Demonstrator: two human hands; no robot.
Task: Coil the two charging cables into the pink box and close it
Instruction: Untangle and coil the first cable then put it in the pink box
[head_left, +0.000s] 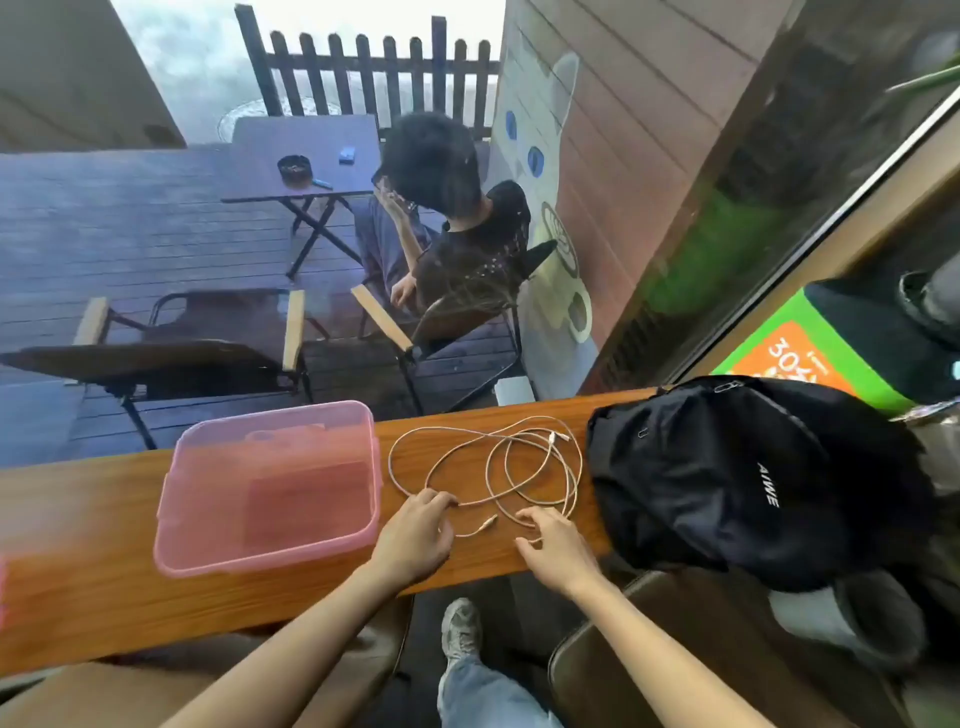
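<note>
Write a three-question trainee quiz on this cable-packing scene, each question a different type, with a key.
1. True or false: the pink box has its lid on.
2. Multiple choice: the cables lie (A) inside the box, (B) on the wooden counter between the box and the black backpack, (C) on the backpack.
3. Fill in: the left hand and right hand both reach the ____.

Key: 1 true; 2 B; 3 cables.

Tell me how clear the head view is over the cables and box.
Head view: cables sharp on the wooden counter; pink box slightly soft toward the left edge; wide-angle lens bows the counter; hazy reflections wash the window glass above.
</note>
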